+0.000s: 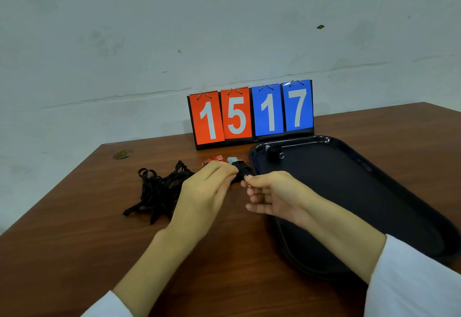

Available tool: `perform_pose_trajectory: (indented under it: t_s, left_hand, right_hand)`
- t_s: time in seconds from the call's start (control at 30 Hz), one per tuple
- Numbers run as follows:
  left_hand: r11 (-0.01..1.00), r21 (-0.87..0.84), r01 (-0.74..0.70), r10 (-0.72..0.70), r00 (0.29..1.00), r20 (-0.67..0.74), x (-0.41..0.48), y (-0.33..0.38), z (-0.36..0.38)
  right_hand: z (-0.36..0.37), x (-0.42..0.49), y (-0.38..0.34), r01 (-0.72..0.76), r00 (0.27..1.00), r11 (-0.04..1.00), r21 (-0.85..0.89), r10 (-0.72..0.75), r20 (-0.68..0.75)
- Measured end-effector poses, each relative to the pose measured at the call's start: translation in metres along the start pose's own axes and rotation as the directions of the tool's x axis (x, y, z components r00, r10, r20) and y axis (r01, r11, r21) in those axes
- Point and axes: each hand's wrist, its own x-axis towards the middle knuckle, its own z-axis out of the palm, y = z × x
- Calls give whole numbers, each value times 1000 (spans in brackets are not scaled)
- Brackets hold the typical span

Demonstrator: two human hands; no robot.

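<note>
My left hand [207, 192] and my right hand [272, 194] meet above the brown table [74, 242]. Between their fingertips they pinch a small rolled black strap [241, 172] with a silver clip at its far end. A loose heap of black straps [159, 189] lies to the left of my left hand. Small red clips [215, 159] rest just beyond my left fingers. A black tray [361, 192] sits to the right, partly under my right forearm. One rolled black strap with a metal ring [274, 153] lies in the tray's far left corner.
A flip scoreboard [252, 114] reading 15 in red and 17 in blue stands at the table's back edge against a pale wall. A small brownish mark [122, 154] shows on the table's far left corner. White sleeves cover both forearms near the bottom.
</note>
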Motion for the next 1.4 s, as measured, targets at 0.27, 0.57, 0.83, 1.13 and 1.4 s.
perform_pose_trajectory:
  t_s: [0.27,0.57,0.83,1.13,1.4]
  left_hand:
    - [987,78,-142,131,983,131,2,-8,-9]
    - [994,36,-102,92,973,210,5,-8,-3]
    - [977,169,-126,113,990,87,3,-5,2]
    - [944,251,-215,218,976,13,2,-1,5]
    - [880,320,-352,338,936,100,-1,-3,10]
  right_hand:
    - [-5,-1,-5,-85,994,996,-29,87,65]
    - [-10,-2,-10,-169,976,984,-48,174,134]
    - [-8,-1,-9,-55,992,991,-125,69,108]
    - [-9,-2,-11,-138,982,990,-32,141,127]
    - [-12,-1,-8,-207,968,978,-5,206,147]
